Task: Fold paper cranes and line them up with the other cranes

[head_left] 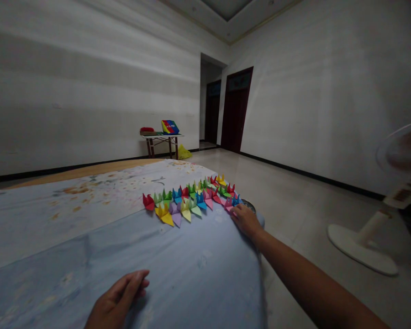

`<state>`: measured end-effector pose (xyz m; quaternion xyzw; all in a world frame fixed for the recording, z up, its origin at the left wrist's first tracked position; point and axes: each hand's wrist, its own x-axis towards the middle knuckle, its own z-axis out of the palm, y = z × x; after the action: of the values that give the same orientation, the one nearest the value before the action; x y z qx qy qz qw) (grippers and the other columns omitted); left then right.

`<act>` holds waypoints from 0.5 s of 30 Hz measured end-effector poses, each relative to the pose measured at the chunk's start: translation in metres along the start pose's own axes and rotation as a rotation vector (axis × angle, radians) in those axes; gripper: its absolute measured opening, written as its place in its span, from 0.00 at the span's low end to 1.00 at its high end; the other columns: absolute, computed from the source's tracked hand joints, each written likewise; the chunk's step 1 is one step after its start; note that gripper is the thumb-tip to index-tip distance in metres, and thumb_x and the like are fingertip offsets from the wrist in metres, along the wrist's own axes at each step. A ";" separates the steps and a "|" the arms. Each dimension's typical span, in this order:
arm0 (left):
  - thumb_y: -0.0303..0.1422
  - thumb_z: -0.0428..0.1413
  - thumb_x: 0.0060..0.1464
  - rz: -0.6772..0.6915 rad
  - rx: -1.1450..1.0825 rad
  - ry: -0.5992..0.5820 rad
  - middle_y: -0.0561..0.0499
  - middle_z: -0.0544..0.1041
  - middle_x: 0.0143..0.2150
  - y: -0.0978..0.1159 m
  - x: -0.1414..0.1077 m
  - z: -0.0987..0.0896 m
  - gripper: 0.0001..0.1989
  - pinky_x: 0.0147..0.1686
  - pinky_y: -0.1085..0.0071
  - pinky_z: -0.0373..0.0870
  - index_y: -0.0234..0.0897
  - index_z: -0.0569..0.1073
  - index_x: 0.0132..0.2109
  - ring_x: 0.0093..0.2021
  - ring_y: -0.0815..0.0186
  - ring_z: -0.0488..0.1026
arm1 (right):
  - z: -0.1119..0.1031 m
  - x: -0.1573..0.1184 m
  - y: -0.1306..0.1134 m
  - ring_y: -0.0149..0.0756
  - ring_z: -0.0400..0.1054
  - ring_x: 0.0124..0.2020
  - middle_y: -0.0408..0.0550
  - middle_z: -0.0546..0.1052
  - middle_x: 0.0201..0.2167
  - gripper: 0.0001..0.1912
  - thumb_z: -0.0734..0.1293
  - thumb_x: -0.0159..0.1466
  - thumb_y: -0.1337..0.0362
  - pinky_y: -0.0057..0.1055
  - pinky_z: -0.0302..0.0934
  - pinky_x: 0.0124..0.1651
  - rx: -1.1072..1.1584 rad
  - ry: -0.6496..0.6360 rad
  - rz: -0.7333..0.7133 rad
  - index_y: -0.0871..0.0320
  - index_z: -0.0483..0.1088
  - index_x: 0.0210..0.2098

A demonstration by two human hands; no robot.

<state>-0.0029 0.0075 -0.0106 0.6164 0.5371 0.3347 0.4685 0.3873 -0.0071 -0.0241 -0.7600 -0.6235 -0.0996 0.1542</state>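
Rows of folded paper cranes stand on the cloth-covered table, among them a red crane (148,202), a yellow crane (164,215), a purple crane (176,215) and a blue crane (201,201). At the right end of the front row, my right hand (245,220) has its fingers closed at a pink paper crane (228,205); the fingertips are partly hidden. Close beside it is another blue crane (237,200). My left hand (118,299) rests low over the cloth near the front, fingers curled in and thumb against them, with nothing visible in it.
A light blue cloth (198,260) and a white flowered cloth (99,192) cover the table. A round dark metallic object (249,207) is by the right edge. A white fan (363,237) stands on the floor at right. A small table (162,135) with a colourful box (170,127) is behind.
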 end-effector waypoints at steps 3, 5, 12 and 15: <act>0.59 0.54 0.36 -0.005 0.023 0.004 0.46 0.81 0.33 -0.004 0.002 -0.001 0.30 0.41 0.67 0.73 0.38 0.78 0.35 0.38 0.55 0.77 | 0.002 0.000 0.002 0.35 0.64 0.42 0.50 0.70 0.40 0.10 0.60 0.63 0.64 0.29 0.55 0.44 0.027 0.015 0.001 0.56 0.71 0.40; 0.60 0.54 0.35 -0.009 0.022 -0.004 0.46 0.81 0.33 -0.006 0.003 -0.002 0.31 0.41 0.68 0.73 0.38 0.78 0.34 0.38 0.55 0.77 | 0.002 0.000 0.004 0.35 0.64 0.41 0.50 0.70 0.40 0.10 0.61 0.62 0.64 0.29 0.55 0.45 0.044 0.023 -0.002 0.56 0.71 0.41; 0.60 0.53 0.35 -0.028 0.005 -0.037 0.47 0.80 0.35 -0.008 0.006 -0.004 0.32 0.43 0.70 0.72 0.39 0.77 0.37 0.39 0.57 0.76 | 0.002 -0.009 0.008 0.36 0.64 0.43 0.51 0.70 0.41 0.13 0.60 0.62 0.64 0.30 0.56 0.47 0.095 0.081 0.015 0.56 0.70 0.45; 0.60 0.53 0.35 -0.033 0.019 -0.047 0.46 0.80 0.35 -0.009 0.006 -0.004 0.32 0.43 0.69 0.71 0.38 0.77 0.38 0.40 0.56 0.76 | 0.004 -0.017 0.008 0.37 0.64 0.43 0.52 0.70 0.40 0.12 0.61 0.61 0.62 0.32 0.56 0.48 0.140 0.120 0.044 0.58 0.70 0.43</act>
<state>-0.0085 0.0141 -0.0182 0.6195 0.5392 0.3072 0.4807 0.3918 -0.0221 -0.0348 -0.7536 -0.6017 -0.0974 0.2462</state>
